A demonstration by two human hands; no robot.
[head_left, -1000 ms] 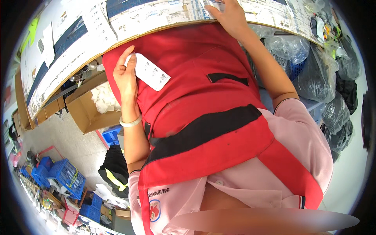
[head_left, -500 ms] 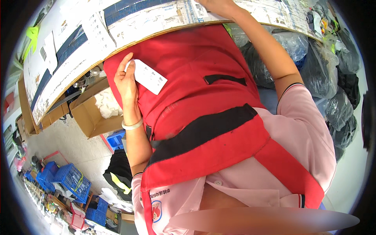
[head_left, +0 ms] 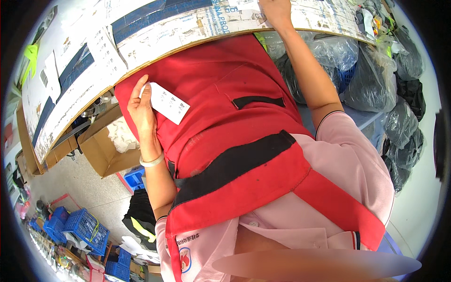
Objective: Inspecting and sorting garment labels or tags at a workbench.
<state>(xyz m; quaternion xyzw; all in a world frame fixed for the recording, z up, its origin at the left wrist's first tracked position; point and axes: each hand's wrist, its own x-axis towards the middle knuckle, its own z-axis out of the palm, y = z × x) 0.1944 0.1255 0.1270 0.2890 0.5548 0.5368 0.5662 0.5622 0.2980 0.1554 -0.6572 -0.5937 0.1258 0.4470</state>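
Note:
My left hand [head_left: 142, 112] is closed on a white printed card [head_left: 169, 103], pinching it by one end between thumb and fingers. The card lies slantwise in front of the red apron [head_left: 197, 75], below the table's near edge. At the top of the view, my right hand [head_left: 278, 13] is over the worktable [head_left: 188, 30]. The picture's upper edge cuts off its fingertips, so what they hold or touch is hidden. White paper [head_left: 246, 4] lies on the table just left of that hand.
White paper strips [head_left: 51, 75] lie at the table's left. Below it stands an open cardboard box [head_left: 98, 150] with white scraps inside. Blue crates [head_left: 87, 225] are on the floor at lower left. Filled plastic bags [head_left: 369, 84] are piled at the right.
My right hand has moved to the right along the table, away from the white paper. My left hand keeps its hold on the card. The whole view has shifted slightly.

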